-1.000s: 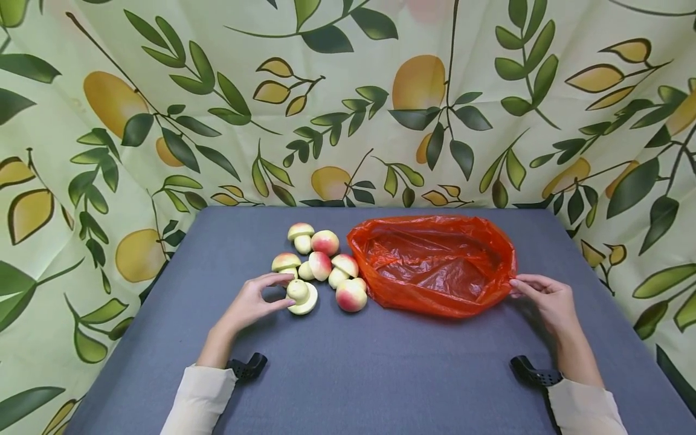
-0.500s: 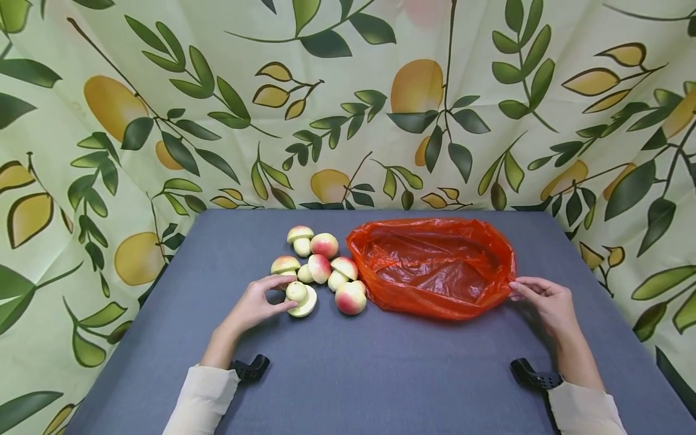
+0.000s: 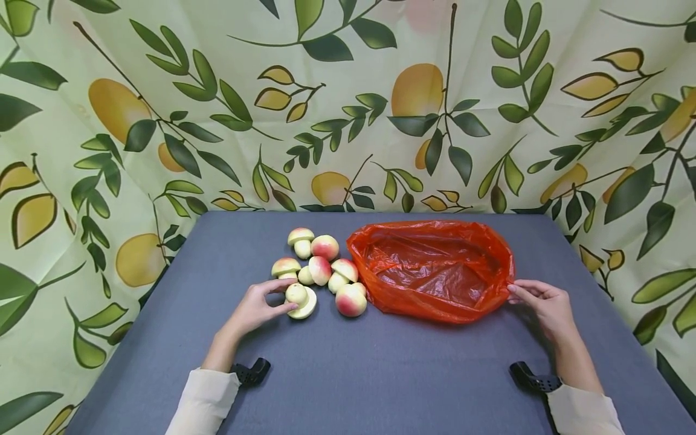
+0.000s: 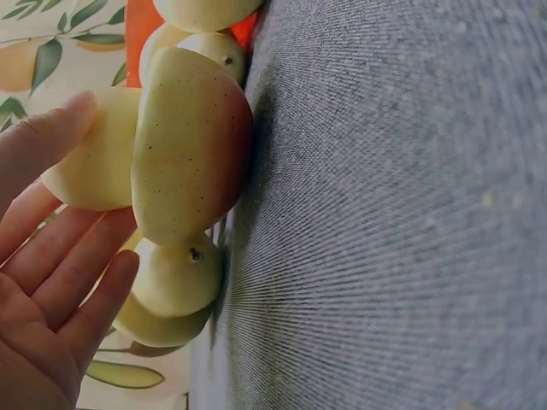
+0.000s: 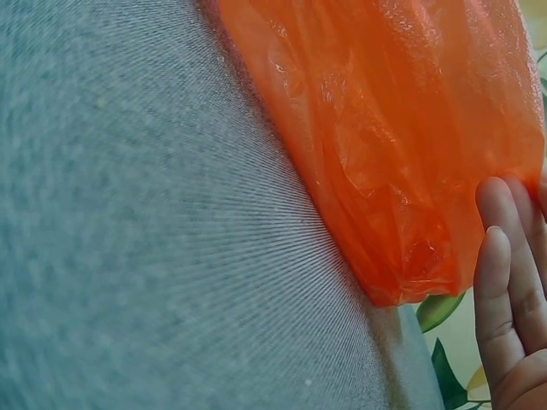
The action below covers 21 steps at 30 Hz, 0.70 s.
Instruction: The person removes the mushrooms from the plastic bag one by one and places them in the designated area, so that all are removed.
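My left hand (image 3: 260, 307) pinches the pale stem of an upturned toy mushroom (image 3: 307, 306), thumb on the near side and fingers behind. That mushroom's yellow cap with a reddish top (image 4: 192, 149) faces down, right at the table surface in the left wrist view. Over on the right, my right hand (image 3: 548, 303) pinches the right edge of a red plastic bag (image 3: 424, 310). The bag lies with its wide mouth held up. In the right wrist view, the fingers (image 5: 494, 282) are at the bag's thin wall; the thumb is mostly out of sight.
Several more toy mushrooms with pink-and-yellow caps cluster between the left hand and the bag; one mushroom (image 3: 350, 300) sits right beside the bag's left side. A grey cloth covers the table (image 3: 391, 374). A leaf-and-fruit patterned curtain (image 3: 348, 90) closes off the back and sides.
My left fingers have drawn in around the mushroom's stem, which leans slightly more to the left. The right hand and the bag stay nearly where they were.
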Tool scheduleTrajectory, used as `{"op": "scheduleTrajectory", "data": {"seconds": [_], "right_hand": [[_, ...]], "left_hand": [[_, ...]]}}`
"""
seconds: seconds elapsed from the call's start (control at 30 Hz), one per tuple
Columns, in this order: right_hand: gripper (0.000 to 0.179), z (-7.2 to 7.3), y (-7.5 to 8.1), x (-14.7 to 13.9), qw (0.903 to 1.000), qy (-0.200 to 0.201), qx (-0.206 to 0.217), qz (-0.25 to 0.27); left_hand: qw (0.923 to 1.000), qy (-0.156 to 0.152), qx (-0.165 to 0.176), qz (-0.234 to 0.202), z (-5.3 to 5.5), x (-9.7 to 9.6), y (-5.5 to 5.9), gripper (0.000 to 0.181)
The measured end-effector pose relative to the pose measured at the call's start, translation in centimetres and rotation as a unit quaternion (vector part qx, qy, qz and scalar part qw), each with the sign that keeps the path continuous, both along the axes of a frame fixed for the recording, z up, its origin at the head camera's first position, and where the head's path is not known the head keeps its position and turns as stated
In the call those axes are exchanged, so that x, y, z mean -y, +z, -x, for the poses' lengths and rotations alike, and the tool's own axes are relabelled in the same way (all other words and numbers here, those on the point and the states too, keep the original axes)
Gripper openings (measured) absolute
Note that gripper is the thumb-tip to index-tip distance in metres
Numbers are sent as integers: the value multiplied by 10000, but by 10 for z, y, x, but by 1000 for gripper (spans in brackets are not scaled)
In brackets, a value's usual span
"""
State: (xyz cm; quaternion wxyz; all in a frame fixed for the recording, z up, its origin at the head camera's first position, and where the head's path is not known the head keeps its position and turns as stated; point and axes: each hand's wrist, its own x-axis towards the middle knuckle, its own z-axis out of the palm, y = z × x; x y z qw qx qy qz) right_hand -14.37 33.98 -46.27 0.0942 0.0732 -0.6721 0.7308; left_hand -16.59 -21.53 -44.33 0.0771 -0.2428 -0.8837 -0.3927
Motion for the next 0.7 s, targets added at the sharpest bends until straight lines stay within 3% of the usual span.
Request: {"op": "scheduleTrajectory", "data": {"seconds": [0.7], "right_hand": [[32, 1, 1, -1, 9995, 52, -173, 269]], "left_hand": [[9993, 55, -186, -309, 1, 1, 3, 43]]}}
